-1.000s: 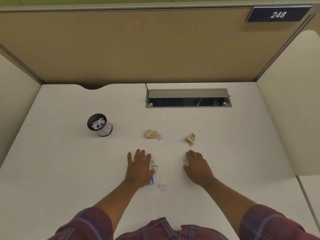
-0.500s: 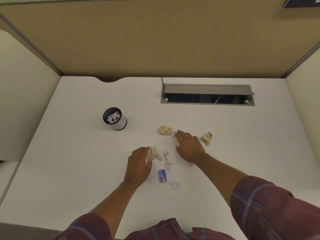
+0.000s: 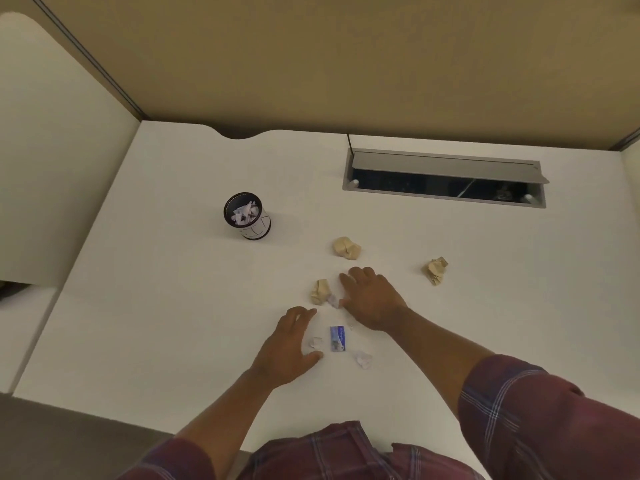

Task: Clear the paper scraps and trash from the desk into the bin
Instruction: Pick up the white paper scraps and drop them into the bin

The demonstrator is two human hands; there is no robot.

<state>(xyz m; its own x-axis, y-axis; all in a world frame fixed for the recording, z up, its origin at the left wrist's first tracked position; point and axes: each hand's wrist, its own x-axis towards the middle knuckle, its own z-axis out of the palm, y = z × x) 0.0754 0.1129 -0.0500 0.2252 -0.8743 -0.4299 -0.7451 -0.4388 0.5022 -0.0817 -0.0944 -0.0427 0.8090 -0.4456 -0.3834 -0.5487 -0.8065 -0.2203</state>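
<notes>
A small dark round bin (image 3: 247, 216) with white scraps inside stands on the white desk (image 3: 156, 306). Three crumpled tan paper balls lie there: one (image 3: 346, 248) far centre, one (image 3: 435, 270) to the right, one (image 3: 319, 291) between my hands. A blue wrapper (image 3: 338, 338) and small white scraps (image 3: 363, 359), (image 3: 316, 342), (image 3: 332, 300) lie near my hands. My left hand (image 3: 289, 344) rests flat, fingers apart, beside the wrapper. My right hand (image 3: 372, 297) lies palm down, fingers spread, next to the middle tan ball, holding nothing.
A grey cable hatch (image 3: 445, 178) with an open lid is set into the desk at the back right. Tan partition walls (image 3: 346, 64) close the back and sides. The desk's front edge runs just before my plaid sleeves.
My left hand has drawn back toward me, off the tan ball it covered. My right hand has slid nearer and leftward beside that ball. The view has shifted left.
</notes>
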